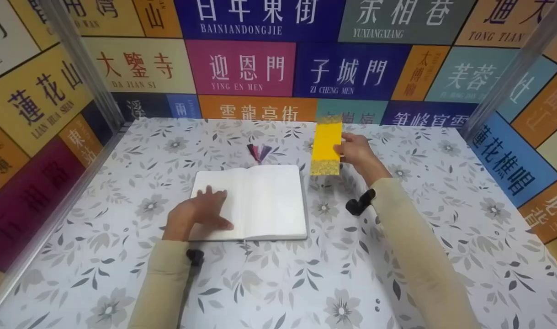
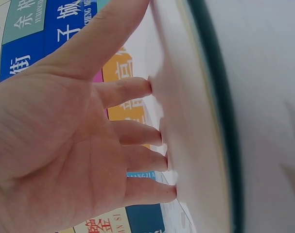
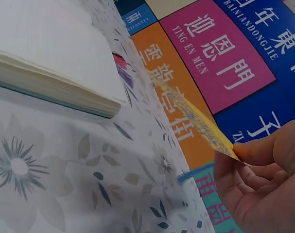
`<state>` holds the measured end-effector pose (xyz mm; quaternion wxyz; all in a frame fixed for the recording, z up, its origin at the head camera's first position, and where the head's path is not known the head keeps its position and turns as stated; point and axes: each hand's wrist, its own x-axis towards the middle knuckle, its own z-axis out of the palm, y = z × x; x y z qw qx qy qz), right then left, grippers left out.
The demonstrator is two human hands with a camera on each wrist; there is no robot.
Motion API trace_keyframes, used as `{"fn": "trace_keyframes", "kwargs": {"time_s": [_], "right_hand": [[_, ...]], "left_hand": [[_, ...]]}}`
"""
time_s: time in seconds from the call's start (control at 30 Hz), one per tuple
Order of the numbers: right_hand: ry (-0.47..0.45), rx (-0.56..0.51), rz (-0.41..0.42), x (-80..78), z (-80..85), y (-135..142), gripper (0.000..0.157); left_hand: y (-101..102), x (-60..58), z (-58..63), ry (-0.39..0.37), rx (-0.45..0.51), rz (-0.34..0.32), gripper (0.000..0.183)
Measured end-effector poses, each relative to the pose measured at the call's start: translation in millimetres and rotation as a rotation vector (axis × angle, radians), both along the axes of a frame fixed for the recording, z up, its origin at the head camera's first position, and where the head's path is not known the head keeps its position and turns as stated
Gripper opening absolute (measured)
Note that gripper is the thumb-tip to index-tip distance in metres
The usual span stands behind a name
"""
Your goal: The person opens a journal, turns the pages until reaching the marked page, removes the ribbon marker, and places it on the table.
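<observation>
Pinches yellow strip between fingers of right hand, two o'clock from open notebook; touches nine-o'clock page with spread fingers of left hand.

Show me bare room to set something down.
Free: the tabletop left of the open notebook, between the sleeves in front of it, and right of the right sleeve. Crowded around the notebook: left hand on its left page, tassels at its far edge, right hand holding a yellow card to its right.

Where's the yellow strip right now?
In the head view, the yellow strip is right of the open notebook and the tassels, pinched at its right edge by the right hand.
</observation>
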<state>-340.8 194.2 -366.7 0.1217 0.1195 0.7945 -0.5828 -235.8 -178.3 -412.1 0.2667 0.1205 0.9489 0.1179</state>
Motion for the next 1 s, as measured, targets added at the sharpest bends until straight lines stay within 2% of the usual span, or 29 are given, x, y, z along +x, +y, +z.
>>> {"fn": "trace_keyframes", "kwargs": {"time_s": [0.07, 0.27, 0.43, 0.57, 0.8, 1.0], "right_hand": [[-0.018, 0.012, 0.022, 4.2, -8.4, 5, 0.064], [-0.075, 0.029, 0.023, 17.0, -30.0, 6, 0.063], [-0.064, 0.099, 0.043, 30.6, -41.9, 7, 0.063], [-0.045, 0.149, 0.061, 42.0, -48.5, 10, 0.064], [-0.07, 0.253, 0.084, 53.4, -58.4, 18, 0.068], [-0.117, 0.202, 0.104, 61.3, -63.6, 21, 0.07]], "left_hand": [[0, 0.6, -0.7, -0.002, 0.004, -0.006, 0.1], [-1, 2.1, 0.8, -0.011, 0.0, 0.004, 0.101], [0, 2.0, 4.3, -0.011, 0.002, 0.008, 0.101], [-1, 2.7, 6.5, -0.02, 0.001, 0.01, 0.101], [1, 1.0, 6.2, -0.026, 0.008, 0.021, 0.101], [1, 1.5, 5.5, -0.005, -0.011, -0.016, 0.101]]}}
